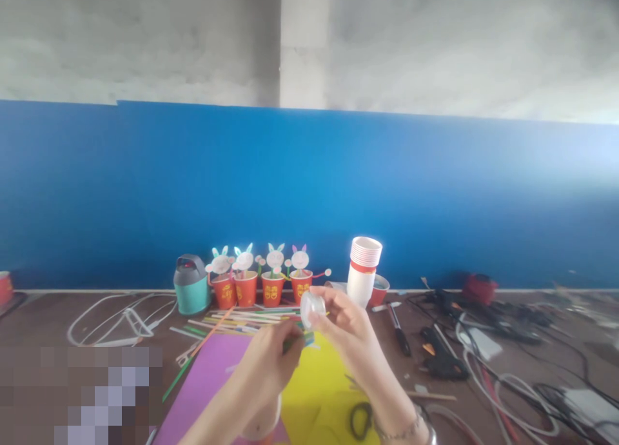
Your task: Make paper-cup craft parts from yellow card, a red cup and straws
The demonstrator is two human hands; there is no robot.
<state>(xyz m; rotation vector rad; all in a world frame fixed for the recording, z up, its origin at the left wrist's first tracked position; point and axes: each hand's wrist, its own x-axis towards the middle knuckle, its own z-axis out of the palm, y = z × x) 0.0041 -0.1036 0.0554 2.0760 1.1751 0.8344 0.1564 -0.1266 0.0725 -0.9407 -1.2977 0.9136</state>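
My right hand (341, 316), with a bracelet at the wrist, grips a roll of clear tape (312, 309) on edge between thumb and fingers. Just left of it, my left hand (273, 355) is closed in a pinch. A small green-blue piece (308, 338) shows at its fingertips, but exactly what they hold is unclear. Beneath my left forearm stands a paper cup (264, 425), partly hidden. Purple paper (207, 380) and yellow paper (309, 400) lie under my hands. Black-handled scissors (360, 420) rest on the yellow sheet, near my right wrist.
Several red cups (245, 290) with paper rabbit figures line the back, beside a teal-grey device (191, 287). A stack of paper cups (363, 271) stands right of them. Coloured sticks (232, 322) lie in front. A black marker (400, 332), glue gun (440, 355) and tangled cables (512, 380) occupy the right.
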